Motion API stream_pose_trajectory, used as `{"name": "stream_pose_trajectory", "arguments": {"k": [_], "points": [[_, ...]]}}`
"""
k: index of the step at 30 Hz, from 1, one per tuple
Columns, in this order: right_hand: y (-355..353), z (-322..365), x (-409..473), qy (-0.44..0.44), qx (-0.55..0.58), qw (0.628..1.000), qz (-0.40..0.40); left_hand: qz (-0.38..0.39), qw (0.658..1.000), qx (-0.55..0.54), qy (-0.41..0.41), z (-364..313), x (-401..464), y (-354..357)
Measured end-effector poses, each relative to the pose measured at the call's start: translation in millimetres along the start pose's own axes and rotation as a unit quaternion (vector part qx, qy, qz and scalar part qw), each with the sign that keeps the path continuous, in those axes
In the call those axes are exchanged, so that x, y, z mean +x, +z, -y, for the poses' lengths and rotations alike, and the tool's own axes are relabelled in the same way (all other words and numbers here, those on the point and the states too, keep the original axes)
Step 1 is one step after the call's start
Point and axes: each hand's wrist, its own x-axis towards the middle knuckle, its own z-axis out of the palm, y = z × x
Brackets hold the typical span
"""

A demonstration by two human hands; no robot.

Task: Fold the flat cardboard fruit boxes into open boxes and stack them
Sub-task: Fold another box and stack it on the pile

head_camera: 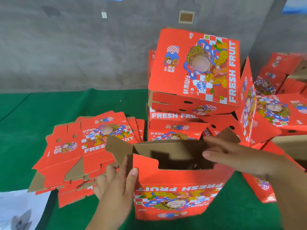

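On the green mat: a half-folded box [177, 188] stood upright, printed red face toward the camera with "FRESH FRUIT" upside down, its brown inside open at the top.
Left hand: the left hand [116, 183] gripped the box's left corner, thumb lying on the red front face, other fingers curled behind a brown side flap [118, 151] that stuck up and outward.
Right hand: the right hand [232, 156] reached in over the right side, fingers fairly straight and pressing on the brown inner panel near the top edge; it held nothing closed in its grip.
Flat boxes: a fanned pile of flat boxes [79, 151] lay on the mat just left of the held box, printed side up.
Stack: behind the held box rose a stack of folded boxes [191, 90], the top one tilted.
Right side: more folded boxes [274, 110] lay tumbled against that stack.
Backdrop: a grey concrete wall [74, 47].
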Motion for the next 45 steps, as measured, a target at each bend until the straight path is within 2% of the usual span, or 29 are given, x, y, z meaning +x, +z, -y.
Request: {"name": "stream_pose_trajectory", "arguments": {"k": [2,4,6,7,8,11,12,14,16,20,24,26,28,30,31,40,43,45], "points": [[3,-3,-5,-0.004,0.061,0.998,0.006,-0.023,1.0,0.006,-0.009,-5,5,6],[6,-13,-8,-0.028,0.177,0.984,-0.007,-0.042,0.999,-0.01,-0.024,-9,4,16],[5,-20,6,-0.026,0.29,0.952,-0.093,-0.06,0.997,-0.047,-0.03,-9,4,23],[3,-24,12,-0.024,0.295,0.948,-0.113,-0.066,0.995,-0.062,-0.033,-5,6,25],[3,-26,18,-0.014,0.279,0.951,-0.134,-0.067,0.995,-0.066,-0.037,0,8,27],[14,-30,33,-0.002,0.226,0.966,-0.123,-0.094,0.994,-0.041,-0.04,9,11,34],[21,-35,33,-0.008,0.176,0.975,-0.138,-0.114,0.992,-0.039,-0.042,9,12,37],[40,-46,33,-0.007,0.039,0.975,-0.22,-0.147,0.988,-0.038,-0.038,5,14,44],[62,-43,45,-0.027,-0.021,0.954,-0.298,-0.168,0.985,-0.037,-0.021,2,19,50],[94,-44,65,0.103,-0.185,0.912,-0.35,-0.17,0.985,-0.035,0.019,-1,26,53],[122,-46,65,0.003,-0.222,0.878,-0.425,-0.177,0.979,-0.017,0.101,1,24,56],[120,-46,67,-0.052,-0.277,0.87,-0.405,-0.146,0.98,-0.036,0.13,1,19,60],[112,-43,73,-0.097,-0.252,0.903,-0.335,-0.132,0.98,-0.061,0.134,3,18,63],[105,-42,77,-0.091,-0.179,0.943,-0.265,-0.136,0.979,-0.065,0.138,8,20,63],[102,-44,80,-0.077,-0.16,0.95,-0.257,-0.145,0.976,-0.056,0.155,9,19,62],[85,-57,80,0.002,-0.184,0.948,-0.26,-0.106,0.968,-0.034,0.223,-19,16,58],[85,-62,80,-0.008,-0.204,0.941,-0.271,-0.112,0.967,-0.028,0.229,-20,21,60],[84,-63,79,-0.01,-0.216,0.937,-0.272,-0.088,0.968,-0.034,0.231,-14,24,66]]}}
